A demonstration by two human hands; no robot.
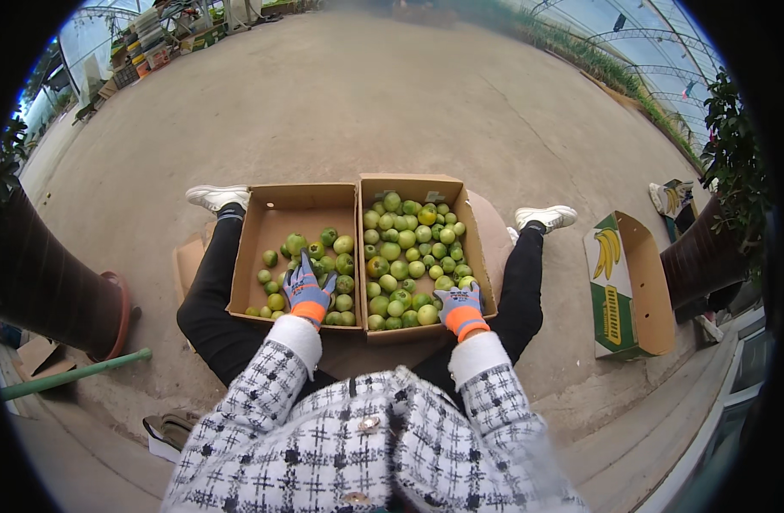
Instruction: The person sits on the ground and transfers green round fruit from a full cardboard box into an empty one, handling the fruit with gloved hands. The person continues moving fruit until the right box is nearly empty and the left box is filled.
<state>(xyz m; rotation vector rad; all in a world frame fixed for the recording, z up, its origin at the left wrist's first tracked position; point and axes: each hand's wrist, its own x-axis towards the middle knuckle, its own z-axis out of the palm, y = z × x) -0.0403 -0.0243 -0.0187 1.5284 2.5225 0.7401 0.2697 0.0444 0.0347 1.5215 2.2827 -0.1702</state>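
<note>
Two open cardboard boxes stand side by side on the ground between my legs. My left hand (308, 288), in a grey-blue and orange glove, reaches into the left box (271, 224). Its fingers are apart among green tomatoes (343, 244), and no tomato shows clearly in its grip. The right box (402, 185) holds a fuller layer of green tomatoes (406, 238), a few of them turning yellowish or brownish. At its near right corner, my right hand (461, 306), gloved alike, touches the tomatoes with fingers spread. The fingertips are partly hidden against the fruit.
An upright green and white banana carton (610, 286) stands to the right. Potted plants in dark, tall pots (58, 265) flank me on both sides. A green pole (80, 373) lies at the lower left. Crates (144, 51) are stacked far left on the concrete floor (358, 103).
</note>
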